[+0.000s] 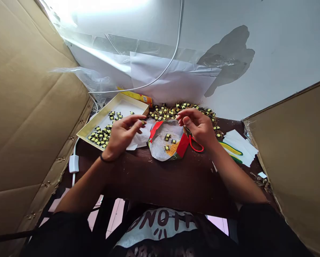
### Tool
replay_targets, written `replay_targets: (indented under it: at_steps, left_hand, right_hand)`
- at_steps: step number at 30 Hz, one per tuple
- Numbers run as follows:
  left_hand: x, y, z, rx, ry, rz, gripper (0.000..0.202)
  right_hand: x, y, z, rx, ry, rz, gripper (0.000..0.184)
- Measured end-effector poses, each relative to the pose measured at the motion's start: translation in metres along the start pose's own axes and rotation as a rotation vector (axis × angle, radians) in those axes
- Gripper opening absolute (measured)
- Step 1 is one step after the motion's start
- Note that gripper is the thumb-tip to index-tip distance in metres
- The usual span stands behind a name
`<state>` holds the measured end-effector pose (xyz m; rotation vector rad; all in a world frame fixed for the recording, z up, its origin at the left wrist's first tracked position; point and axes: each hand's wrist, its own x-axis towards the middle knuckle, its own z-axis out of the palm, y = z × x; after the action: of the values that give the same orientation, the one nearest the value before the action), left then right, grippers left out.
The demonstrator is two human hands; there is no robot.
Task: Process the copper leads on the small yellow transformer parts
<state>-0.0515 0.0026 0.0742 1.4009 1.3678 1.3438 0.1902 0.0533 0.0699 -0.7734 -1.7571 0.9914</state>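
Observation:
My left hand [123, 135] is closed, thumb and forefinger pinched on a small yellow-and-black wire-wound coil [143, 122], mostly hidden by the fingertips. Across from it, my right hand [198, 125] has its fingers bent toward the thumb; what they hold, if anything, is too small to make out. Between and below both hands lies an opened silver-lined pouch [160, 148] with red edges. Several loose coils [167, 136] and a heap of short copper-coloured wire bits [173, 149] rest in it.
A cream box tray [89, 142] at left contains several coils. Behind the pouch is a pile of coils with long wires [165, 112]. Red-handled scissors [196, 145] lie beside my right hand. White papers with a yellow-green piece [232, 147] lie right. Cardboard walls [23, 107] flank the table.

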Motion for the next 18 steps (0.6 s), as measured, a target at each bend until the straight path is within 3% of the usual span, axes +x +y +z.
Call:
replay_targets:
  at_steps: [4, 7, 12, 18]
  left_hand:
    - [0.019, -0.007, -0.038, 0.443, 0.222, 0.169, 0.019]
    - [0.028, -0.02, -0.054, 0.624, 0.257, 0.204, 0.012]
    - [0.03, -0.03, -0.056, 0.921, 0.255, 0.067, 0.015]
    - [0.03, -0.024, -0.057, 1.025, 0.334, 0.09, 0.02]
  right_hand:
    - [0.004, 0.009, -0.008, -0.423, -0.246, -0.074, 0.01]
    - [0.001, 0.025, 0.006, -0.746, -0.456, -0.111, 0.008]
    - [0.0, 0.037, 0.027, -1.037, -0.584, -0.066, 0.02]
    - [0.0, 0.027, 0.032, -1.102, -0.652, 0.007, 0.023]
